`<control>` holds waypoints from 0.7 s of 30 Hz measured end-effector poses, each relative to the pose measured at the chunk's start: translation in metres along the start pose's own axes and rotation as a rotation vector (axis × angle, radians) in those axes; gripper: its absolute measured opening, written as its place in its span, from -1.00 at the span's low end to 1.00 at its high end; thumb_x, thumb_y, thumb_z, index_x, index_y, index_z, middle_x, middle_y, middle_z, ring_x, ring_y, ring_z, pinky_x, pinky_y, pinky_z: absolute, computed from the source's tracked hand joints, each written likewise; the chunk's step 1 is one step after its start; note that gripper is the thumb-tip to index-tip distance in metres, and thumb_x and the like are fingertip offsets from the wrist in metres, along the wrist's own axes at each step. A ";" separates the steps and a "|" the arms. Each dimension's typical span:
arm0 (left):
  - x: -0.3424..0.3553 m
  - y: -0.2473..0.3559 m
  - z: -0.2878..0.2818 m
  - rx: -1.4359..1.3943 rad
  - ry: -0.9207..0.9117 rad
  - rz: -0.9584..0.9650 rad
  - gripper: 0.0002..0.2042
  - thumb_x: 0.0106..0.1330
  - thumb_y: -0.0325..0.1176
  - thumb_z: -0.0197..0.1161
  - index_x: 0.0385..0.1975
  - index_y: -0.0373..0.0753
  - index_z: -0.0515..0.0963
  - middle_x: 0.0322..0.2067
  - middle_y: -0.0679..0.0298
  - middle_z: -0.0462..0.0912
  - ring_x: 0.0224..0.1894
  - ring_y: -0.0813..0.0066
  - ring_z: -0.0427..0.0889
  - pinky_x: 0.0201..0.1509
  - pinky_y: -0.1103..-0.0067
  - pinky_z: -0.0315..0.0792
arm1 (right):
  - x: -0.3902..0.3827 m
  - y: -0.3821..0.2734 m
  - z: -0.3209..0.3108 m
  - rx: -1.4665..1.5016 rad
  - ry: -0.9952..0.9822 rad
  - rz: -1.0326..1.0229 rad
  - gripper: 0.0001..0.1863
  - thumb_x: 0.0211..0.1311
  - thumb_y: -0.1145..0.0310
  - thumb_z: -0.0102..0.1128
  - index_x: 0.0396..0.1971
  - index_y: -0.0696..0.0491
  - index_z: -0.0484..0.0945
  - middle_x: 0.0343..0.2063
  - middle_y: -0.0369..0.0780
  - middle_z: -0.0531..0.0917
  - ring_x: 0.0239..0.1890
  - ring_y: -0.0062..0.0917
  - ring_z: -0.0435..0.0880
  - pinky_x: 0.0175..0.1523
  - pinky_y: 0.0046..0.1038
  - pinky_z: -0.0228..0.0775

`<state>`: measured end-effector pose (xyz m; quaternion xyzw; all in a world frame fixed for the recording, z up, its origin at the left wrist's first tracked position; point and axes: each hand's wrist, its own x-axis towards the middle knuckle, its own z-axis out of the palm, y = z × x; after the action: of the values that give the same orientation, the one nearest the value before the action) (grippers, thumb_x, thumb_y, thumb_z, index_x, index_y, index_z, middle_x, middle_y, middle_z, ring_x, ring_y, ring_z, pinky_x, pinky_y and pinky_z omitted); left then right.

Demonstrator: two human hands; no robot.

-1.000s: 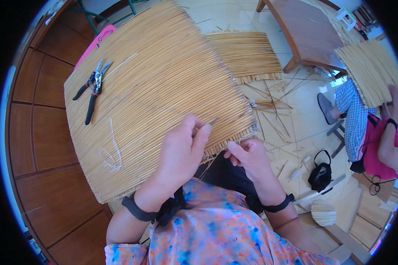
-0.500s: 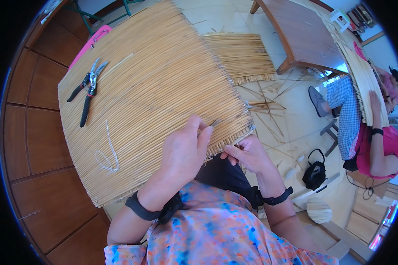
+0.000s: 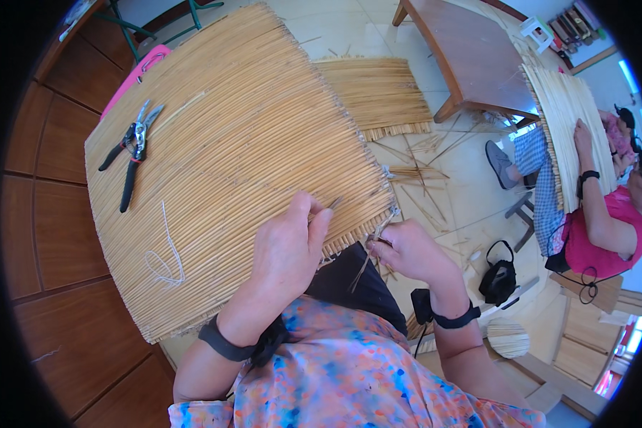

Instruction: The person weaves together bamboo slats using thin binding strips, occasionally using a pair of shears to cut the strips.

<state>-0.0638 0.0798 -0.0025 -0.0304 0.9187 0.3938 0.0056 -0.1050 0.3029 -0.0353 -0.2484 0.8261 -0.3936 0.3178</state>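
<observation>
Straw mat: strands now dangle from right fingers.

Left hand over straw mat, gripping thin pointed item; right hand pinching strands at mat corner; pruning shears, white thread on mat

Tan stalk mat, flat; thin strands near right corner.

Through my head camera I count 1 left hand and 1 right hand near center, 2 black wristbands below them, 3 reed mats at center, top center and right, 1 pair of shears at left, 1 brown desk upper right.
</observation>
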 end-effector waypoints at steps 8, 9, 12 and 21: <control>-0.001 0.002 -0.003 0.003 -0.022 0.001 -0.86 0.40 -0.35 0.14 -0.27 -0.31 0.45 -0.59 0.05 0.57 -0.52 0.06 0.58 -0.43 0.31 0.41 | -0.018 0.001 0.008 -0.158 0.333 0.104 -0.79 0.16 0.31 0.28 -0.31 0.15 0.63 -0.45 -0.07 0.69 -0.44 -0.26 0.69 -0.27 -0.34 0.51; -0.001 0.003 -0.003 -0.001 -0.018 0.005 -0.86 0.40 -0.35 0.14 -0.27 -0.31 0.45 -0.59 0.05 0.56 -0.52 0.06 0.58 -0.43 0.31 0.40 | -0.018 0.000 0.009 -0.159 0.337 0.105 -0.79 0.16 0.31 0.28 -0.31 0.15 0.63 -0.45 -0.07 0.69 -0.44 -0.26 0.69 -0.27 -0.34 0.51; 0.000 0.003 -0.002 -0.013 0.011 0.036 -0.84 0.36 -0.29 0.18 -0.31 -0.25 0.45 -0.67 0.04 0.55 -0.56 -0.02 0.59 -0.46 0.20 0.43 | -0.014 -0.007 0.016 0.436 0.535 0.123 -0.76 0.19 0.27 0.31 -0.39 0.18 0.63 -0.54 -0.14 0.69 -0.53 -0.55 0.64 -0.36 -0.50 0.46; 0.000 0.005 -0.002 0.045 -0.051 -0.012 -0.87 0.40 -0.36 0.14 -0.26 -0.31 0.45 -0.57 0.07 0.59 -0.51 0.11 0.61 -0.42 0.34 0.44 | -0.004 -0.006 0.032 0.421 0.635 0.214 -0.71 0.24 0.31 0.30 -0.59 0.19 0.59 -0.68 -0.30 0.60 -0.64 -0.70 0.57 -0.53 -0.59 0.33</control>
<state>-0.0640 0.0817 0.0025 -0.0256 0.9266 0.3737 0.0319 -0.0781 0.2859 -0.0448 0.0436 0.8057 -0.5763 0.1297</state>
